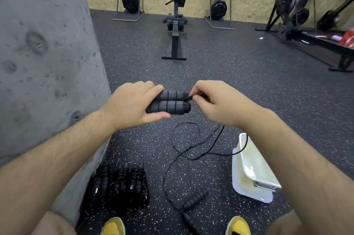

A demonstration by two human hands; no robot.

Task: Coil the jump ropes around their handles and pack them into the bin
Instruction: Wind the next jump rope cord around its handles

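Note:
My left hand [132, 104] grips two black foam jump rope handles [170, 102] held side by side at chest height. My right hand [216, 100] pinches the thin black rope [188, 98] right at the handles' right ends. That rope hangs down under my right wrist, and its loose loops [183, 139] lie on the floor. A second jump rope [193, 201] lies uncoiled on the floor between my feet, its two handles apart. Three coiled jump ropes [120, 183] lie side by side at the lower left. The white bin [249, 167] stands tilted at the lower right.
A grey concrete pillar [44, 62] fills the left side. A rowing machine [176, 29] stands ahead, with more machines along the wooden back wall and at the right. My yellow shoes [113, 226] show at the bottom edge on speckled black rubber flooring.

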